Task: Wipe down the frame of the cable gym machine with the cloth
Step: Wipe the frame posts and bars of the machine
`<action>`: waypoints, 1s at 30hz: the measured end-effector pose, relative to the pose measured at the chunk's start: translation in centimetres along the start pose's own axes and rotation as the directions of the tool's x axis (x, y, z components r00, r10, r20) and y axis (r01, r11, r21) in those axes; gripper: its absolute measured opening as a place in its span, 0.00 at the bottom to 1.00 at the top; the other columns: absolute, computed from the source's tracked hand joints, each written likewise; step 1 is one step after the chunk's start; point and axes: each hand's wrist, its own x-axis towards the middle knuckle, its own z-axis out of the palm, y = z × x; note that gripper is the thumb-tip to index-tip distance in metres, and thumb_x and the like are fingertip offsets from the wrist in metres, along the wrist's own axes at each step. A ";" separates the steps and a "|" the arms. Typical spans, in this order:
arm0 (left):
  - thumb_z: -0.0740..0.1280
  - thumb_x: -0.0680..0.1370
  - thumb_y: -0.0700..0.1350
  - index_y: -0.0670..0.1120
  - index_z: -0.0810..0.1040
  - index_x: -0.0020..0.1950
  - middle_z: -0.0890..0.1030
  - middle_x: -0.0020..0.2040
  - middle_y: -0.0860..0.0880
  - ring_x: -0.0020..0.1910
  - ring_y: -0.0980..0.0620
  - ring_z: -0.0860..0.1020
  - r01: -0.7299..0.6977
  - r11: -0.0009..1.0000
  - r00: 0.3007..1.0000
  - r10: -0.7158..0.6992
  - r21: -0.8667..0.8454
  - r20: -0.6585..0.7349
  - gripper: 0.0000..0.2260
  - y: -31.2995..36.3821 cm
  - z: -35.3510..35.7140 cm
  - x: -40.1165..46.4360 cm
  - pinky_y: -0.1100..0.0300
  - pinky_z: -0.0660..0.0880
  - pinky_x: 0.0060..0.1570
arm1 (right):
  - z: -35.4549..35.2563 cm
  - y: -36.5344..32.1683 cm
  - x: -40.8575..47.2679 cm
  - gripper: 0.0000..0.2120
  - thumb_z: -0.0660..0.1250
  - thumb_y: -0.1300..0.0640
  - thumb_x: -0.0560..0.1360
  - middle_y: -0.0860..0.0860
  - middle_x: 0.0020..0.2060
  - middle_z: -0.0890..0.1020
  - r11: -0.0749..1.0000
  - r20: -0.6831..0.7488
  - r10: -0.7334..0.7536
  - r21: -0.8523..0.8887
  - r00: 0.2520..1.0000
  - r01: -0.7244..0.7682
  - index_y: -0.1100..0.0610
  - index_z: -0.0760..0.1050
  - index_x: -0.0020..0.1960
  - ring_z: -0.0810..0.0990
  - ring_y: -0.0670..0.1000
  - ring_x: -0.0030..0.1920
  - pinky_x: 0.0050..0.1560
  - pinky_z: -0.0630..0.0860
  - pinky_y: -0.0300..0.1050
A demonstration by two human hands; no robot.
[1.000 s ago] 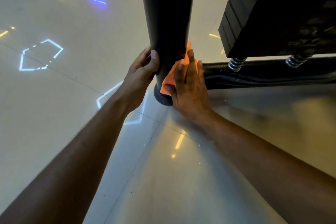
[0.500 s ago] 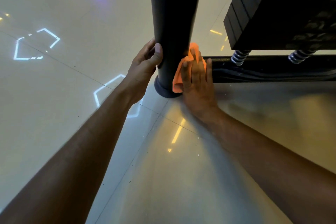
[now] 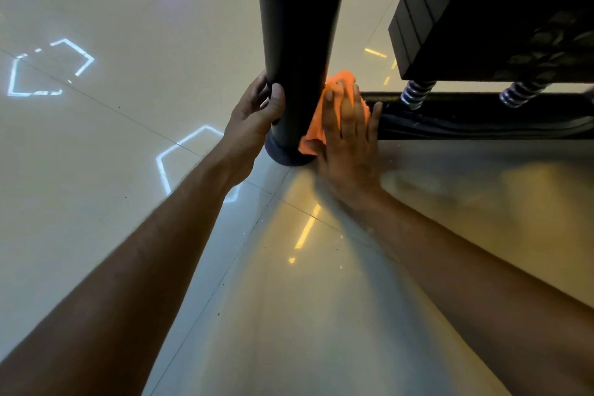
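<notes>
Pressing orange cloth [image 3: 316,125] flat-fingered, right hand [image 3: 348,145] seemingly touches post [image 3: 299,42].

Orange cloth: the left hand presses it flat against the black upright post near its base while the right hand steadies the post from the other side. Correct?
Not quite: the hands are swapped. In the head view the right hand presses the orange cloth flat against the black upright post near its base, while the left hand steadies the post from the other side.

The upright post [image 3: 299,42] looks matt dark metal, smooth. The orange cloth [image 3: 316,125] is soft and nappy. Floor tiles [image 3: 128,145] shine glossy; the springs [image 3: 416,95] at upper right gleam like metal.
</notes>
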 end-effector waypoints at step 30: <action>0.73 0.82 0.56 0.56 0.63 0.83 0.76 0.75 0.55 0.73 0.59 0.75 -0.121 0.993 0.978 0.117 -0.013 -0.171 0.32 -1.6 4.0 -0.6 0.60 0.77 0.69 | -3.7 1.5 0.3 0.29 0.54 0.46 0.91 0.58 0.87 0.57 0.993 0.124 -0.080 0.099 0.989 0.068 0.56 0.58 0.88 0.53 0.64 0.87 0.85 0.53 0.64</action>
